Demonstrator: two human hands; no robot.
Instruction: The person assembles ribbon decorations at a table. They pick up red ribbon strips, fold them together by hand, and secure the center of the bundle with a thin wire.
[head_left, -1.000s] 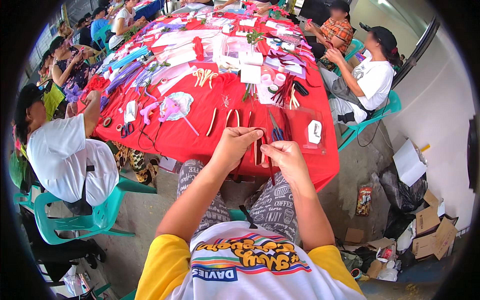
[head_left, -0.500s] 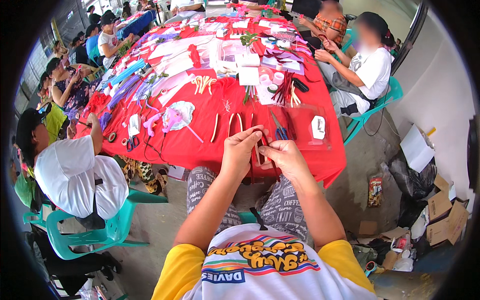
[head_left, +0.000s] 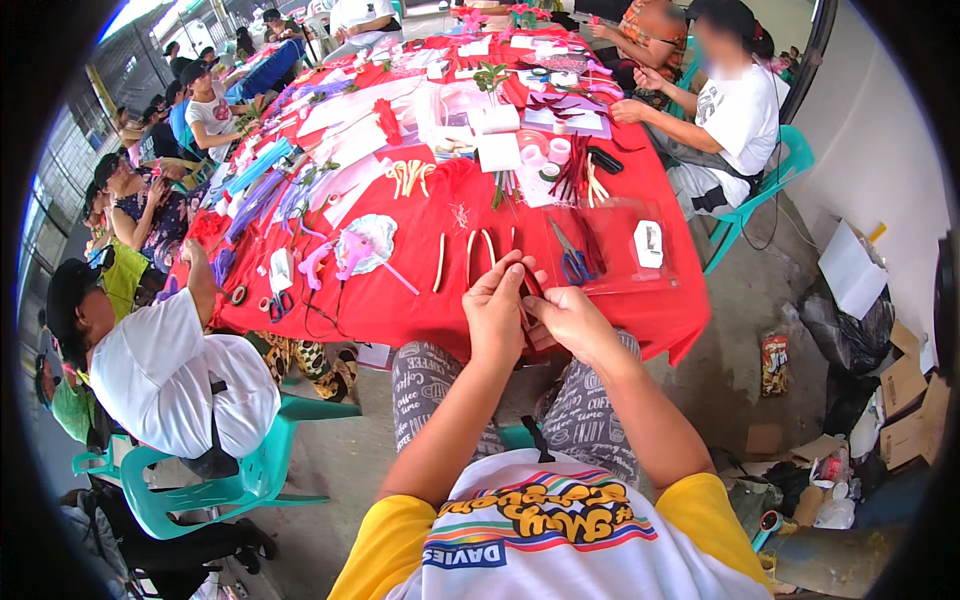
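Both hands are at the table's near edge, closed around a bent dark-red pipe cleaner (head_left: 531,284). My left hand (head_left: 497,312) pinches it near the top between thumb and fingers. Just beside it, my right hand (head_left: 570,326) grips the same piece lower down; a pale strip shows between the hands, partly hidden by fingers. Beyond them on the red cloth lie a straight cream pipe cleaner (head_left: 441,262) and a curved one. Blue-handled scissors (head_left: 574,262) rest on a clear plastic sheet, next to dark-red pipe cleaners (head_left: 590,240).
Left of my hands, a pink glue gun (head_left: 352,250) lies on crumpled plastic, near small scissors (head_left: 281,305). Farther back are cream pipe cleaners (head_left: 410,177), tape rolls and papers. A person in white (head_left: 180,365) sits at left, another (head_left: 735,120) at right. Boxes (head_left: 905,420) stand on the floor.
The view has shifted slightly, so the table and people sit differently in it. My hands have turned a little and stay closed on the dark-red pipe cleaner.
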